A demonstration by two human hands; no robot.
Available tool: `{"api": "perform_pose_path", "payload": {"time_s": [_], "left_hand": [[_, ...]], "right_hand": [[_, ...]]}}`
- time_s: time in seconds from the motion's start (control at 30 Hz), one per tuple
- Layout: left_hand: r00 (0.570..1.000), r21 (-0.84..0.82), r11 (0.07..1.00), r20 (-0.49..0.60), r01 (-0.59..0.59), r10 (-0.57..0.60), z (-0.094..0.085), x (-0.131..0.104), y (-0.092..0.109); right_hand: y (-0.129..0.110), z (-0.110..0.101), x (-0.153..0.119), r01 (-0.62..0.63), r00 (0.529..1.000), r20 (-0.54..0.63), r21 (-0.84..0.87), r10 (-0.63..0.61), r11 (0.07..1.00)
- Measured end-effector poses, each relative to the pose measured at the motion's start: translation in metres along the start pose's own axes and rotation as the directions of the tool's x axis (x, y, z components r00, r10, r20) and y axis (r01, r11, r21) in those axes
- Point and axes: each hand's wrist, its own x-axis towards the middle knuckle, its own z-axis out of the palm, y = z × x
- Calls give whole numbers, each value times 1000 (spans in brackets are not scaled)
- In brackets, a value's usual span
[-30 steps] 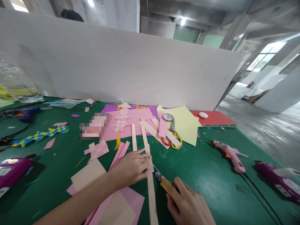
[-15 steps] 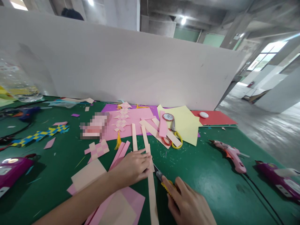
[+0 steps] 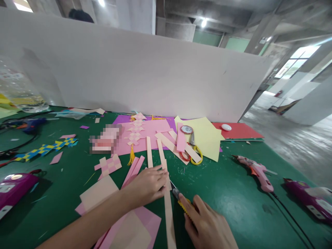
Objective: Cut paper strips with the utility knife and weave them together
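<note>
A long cream paper strip runs toward me over the green table, with a shorter cream piece overlapping it. My left hand is closed at this overlap, fingers bent and pressing the paper down; the fingertips partly cover it. In my right hand is a utility knife with a yellow handle, its blade pointing at the strip's right edge. Whether the blade touches the paper I cannot tell. Another cream strip lies beyond my left hand. Folded pink strips and pink and cream sheets lie left, under my forearm.
Scissors and a tape roll lie on coloured paper at the back. A pink glue gun with a cord sits right, near a purple device. Woven paper pieces lie left. A white board stands behind.
The view shifts very slightly. Both hands, the knife and the paper strips keep almost the same places.
</note>
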Motion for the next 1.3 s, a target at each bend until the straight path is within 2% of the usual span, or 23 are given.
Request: {"api": "perform_pose_path", "payload": {"time_s": [0.2,0.37,0.57,0.7,0.83,1.3], "left_hand": [[1000,20,1000,27,8,-9,0,0,0],[999,-14,999,9,-39,39,-2,-1,-1],[999,-69,997,-8,41,-42,-7,0,-7],[995,-23,996,47,89,-88,0,-3,-12],[994,-12,997,78,83,-81,3,-4,-13],[985,-3,996,146,93,-92,2,-4,-12]], "right_hand": [[-2,0,2,-31,1000,6,31,31,999],[-1,-1,4,0,1000,-20,-14,0,1000],[-2,-3,1,61,997,-40,-31,-63,998],[-1,-2,-4,78,995,-59,-32,-80,996],[0,-1,-8,78,995,-58,-46,-81,996],[-3,0,3,24,1000,-2,-9,-24,1000]]}}
